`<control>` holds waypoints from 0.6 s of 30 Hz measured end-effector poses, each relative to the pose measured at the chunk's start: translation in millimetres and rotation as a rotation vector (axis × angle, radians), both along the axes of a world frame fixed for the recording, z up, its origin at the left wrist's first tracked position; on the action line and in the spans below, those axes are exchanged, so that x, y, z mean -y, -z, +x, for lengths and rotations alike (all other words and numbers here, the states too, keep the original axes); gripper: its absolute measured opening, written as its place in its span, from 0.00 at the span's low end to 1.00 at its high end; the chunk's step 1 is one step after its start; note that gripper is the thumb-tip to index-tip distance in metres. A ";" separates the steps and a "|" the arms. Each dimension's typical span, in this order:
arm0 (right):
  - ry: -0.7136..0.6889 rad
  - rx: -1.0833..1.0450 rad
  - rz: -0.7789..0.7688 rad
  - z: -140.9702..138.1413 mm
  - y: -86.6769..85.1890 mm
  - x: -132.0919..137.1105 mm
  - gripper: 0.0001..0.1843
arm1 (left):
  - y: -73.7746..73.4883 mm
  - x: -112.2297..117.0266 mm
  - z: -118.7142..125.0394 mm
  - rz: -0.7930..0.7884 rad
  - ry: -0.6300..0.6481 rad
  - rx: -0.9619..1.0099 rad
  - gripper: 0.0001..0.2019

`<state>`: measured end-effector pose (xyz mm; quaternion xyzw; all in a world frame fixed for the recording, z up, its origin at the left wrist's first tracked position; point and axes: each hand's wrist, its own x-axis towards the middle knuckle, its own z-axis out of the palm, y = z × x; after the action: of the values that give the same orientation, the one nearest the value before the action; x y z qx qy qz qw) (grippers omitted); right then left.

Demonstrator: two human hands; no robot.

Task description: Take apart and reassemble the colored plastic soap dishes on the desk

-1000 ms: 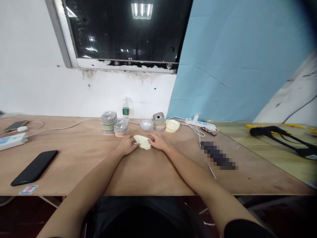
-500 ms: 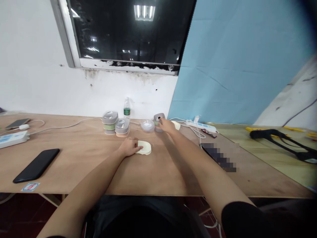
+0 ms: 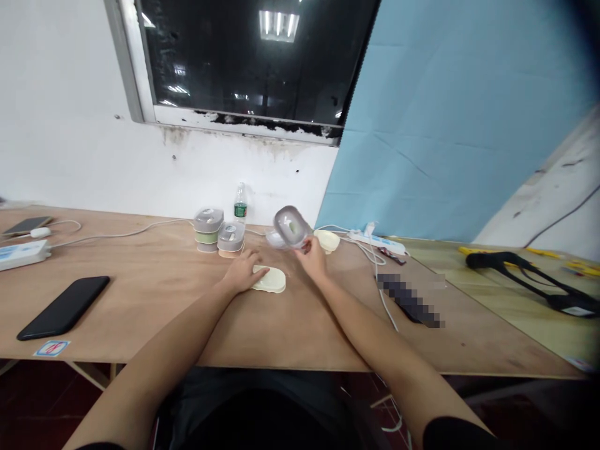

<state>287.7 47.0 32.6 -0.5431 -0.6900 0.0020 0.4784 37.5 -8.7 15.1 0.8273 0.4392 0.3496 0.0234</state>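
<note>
My right hand pinches the lower edge of a grey oval container lid, held tilted above the table with a small greenish patch on its face. Behind it, a clear round piece is partly hidden. My left hand has its fingers apart, the thumb lying over the near end of a cream oval piece that rests flat on the table. A cream bowl-shaped piece sits just behind my right hand. Left of these stand a grey-and-green stacked container and a shorter grey-and-peach one.
A water bottle stands by the wall. A black phone lies at the left, near a white power strip. Another power strip with cables is at the right back. A black strap-like frame lies far right.
My right hand has drawn the grey lid up and nearer, tilting it. The cream bowl-shaped piece now shows more fully. My left hand's fingers have lifted and spread slightly.
</note>
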 end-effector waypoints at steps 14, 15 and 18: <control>-0.493 -0.028 0.062 -21.5 16.2 44.6 0.22 | -14.7 4.9 -13.9 0.101 -0.144 0.215 0.28; -0.486 -0.047 0.055 -22.5 16.6 44.2 0.23 | -17.8 7.1 -14.1 0.070 -0.171 0.198 0.26; -0.407 -0.081 0.025 -27.1 16.2 42.1 0.20 | -25.7 12.6 -15.2 -0.019 -0.250 0.181 0.26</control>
<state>260.6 4.9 16.4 -0.3861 -0.7658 0.1118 0.5021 22.3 -21.4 40.8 0.7310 0.5380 0.4189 0.0270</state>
